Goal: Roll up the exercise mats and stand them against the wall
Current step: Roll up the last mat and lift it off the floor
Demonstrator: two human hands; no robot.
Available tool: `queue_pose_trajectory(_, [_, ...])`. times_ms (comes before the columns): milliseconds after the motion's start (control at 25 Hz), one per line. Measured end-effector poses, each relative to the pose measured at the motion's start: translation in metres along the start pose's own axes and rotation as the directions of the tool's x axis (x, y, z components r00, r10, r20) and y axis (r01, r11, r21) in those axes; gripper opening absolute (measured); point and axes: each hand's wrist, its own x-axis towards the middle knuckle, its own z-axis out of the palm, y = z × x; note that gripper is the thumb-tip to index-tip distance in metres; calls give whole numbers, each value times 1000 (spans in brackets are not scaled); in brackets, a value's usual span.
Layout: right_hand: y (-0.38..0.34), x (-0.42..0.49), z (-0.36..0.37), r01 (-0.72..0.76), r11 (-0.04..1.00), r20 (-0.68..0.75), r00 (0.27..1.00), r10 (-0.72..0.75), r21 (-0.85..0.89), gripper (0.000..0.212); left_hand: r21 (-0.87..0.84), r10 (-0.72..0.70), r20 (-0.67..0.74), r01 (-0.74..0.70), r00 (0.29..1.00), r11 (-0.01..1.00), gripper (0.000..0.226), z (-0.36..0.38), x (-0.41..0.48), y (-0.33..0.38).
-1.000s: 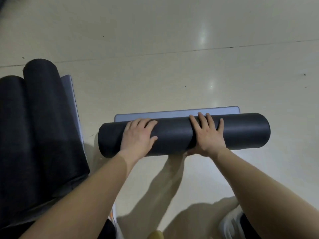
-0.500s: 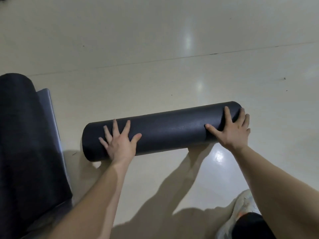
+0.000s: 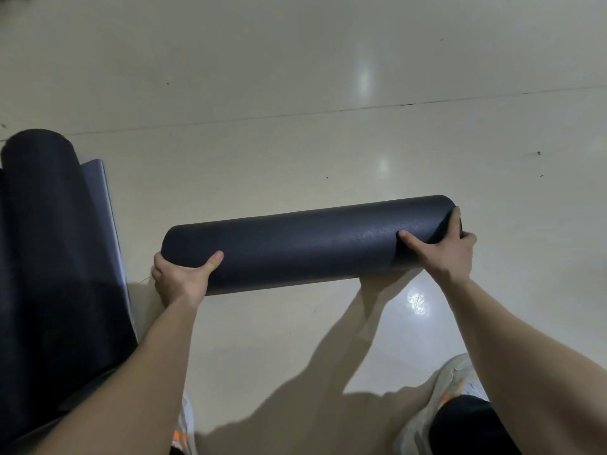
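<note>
A black exercise mat, rolled into a tight cylinder [image 3: 305,244], lies crosswise in front of me, its right end a little farther away. My left hand [image 3: 182,277] grips its left end, thumb on top and fingers wrapped underneath. My right hand [image 3: 443,249] clasps the right end, thumb on top and fingers curled over the end face. Whether the roll touches the floor I cannot tell. A second black mat [image 3: 49,257], partly rolled, lies along the left edge with its grey underside showing.
The cream tiled floor [image 3: 328,142] stretches ahead, crossed by a dark grout line. My white shoes with orange marks sit at the bottom: one [image 3: 456,379] at the right, one [image 3: 184,431] near the left forearm. No wall is in view.
The last flat strip of the mat was rolled in. Both hands then slid from the top of the roll out to its ends and closed around them.
</note>
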Motion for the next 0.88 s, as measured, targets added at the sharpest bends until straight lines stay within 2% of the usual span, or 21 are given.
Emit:
queue_pose_trajectory(240, [-6, -6, 19, 53, 976, 20, 999, -50, -209, 148, 49, 10, -49, -7, 999, 999, 119, -6, 5, 4])
queue_pose_trajectory(440, [-5, -4, 26, 75, 951, 3, 997, -78, -299, 146, 257, 10, 12, -13, 1000, 966, 131, -6, 1, 15])
queue_pose_trajectory(480, [-8, -5, 25, 66, 945, -7, 997, -72, -321, 142, 328, 57, 8, -56, 998, 943, 130, -5, 2, 21])
queue_pose_trajectory(520, [-11, -8, 25, 52, 935, -23, 998, -64, -352, 137, 428, 175, 8, -161, 985, 889, 123, -4, 2, 27])
queue_pose_trajectory(560, [-15, -13, 26, 57, 912, -35, 996, -78, -406, 130, 520, 342, 46, -315, 939, 794, 107, -1, 1, 33])
queue_pose_trajectory(600, [-19, -19, 30, 103, 867, -30, 990, -135, -488, 116, 571, 491, 135, -473, 860, 671, 86, 3, -3, 37])
queue_pose_trajectory(640, [-21, -24, 36, 191, 803, 5, 974, -228, -565, 100, 553, 578, 241, -600, 780, 578, 68, 9, -7, 41])
queue_pose_trajectory(680, [-24, -25, 40, 300, 739, 76, 944, -321, -604, 86, 497, 596, 324, -668, 735, 554, 61, 15, -10, 43])
queue_pose_trajectory(720, [-27, -24, 40, 397, 697, 161, 910, -381, -597, 79, 456, 569, 384, -685, 727, 568, 60, 19, -12, 45])
queue_pose_trajectory(760, [-31, -19, 37, 467, 666, 247, 881, -403, -582, 83, 441, 534, 427, -684, 730, 582, 64, 20, -12, 47])
queue_pose_trajectory(800, [-37, -12, 31, 517, 631, 324, 856, -404, -579, 96, 448, 509, 455, -682, 730, 578, 77, 20, -9, 48])
queue_pose_trajectory(880, [-59, 5, 22, 621, 477, 472, 784, -404, -622, 129, 523, 461, 529, -701, 713, 485, 116, 18, -4, 49])
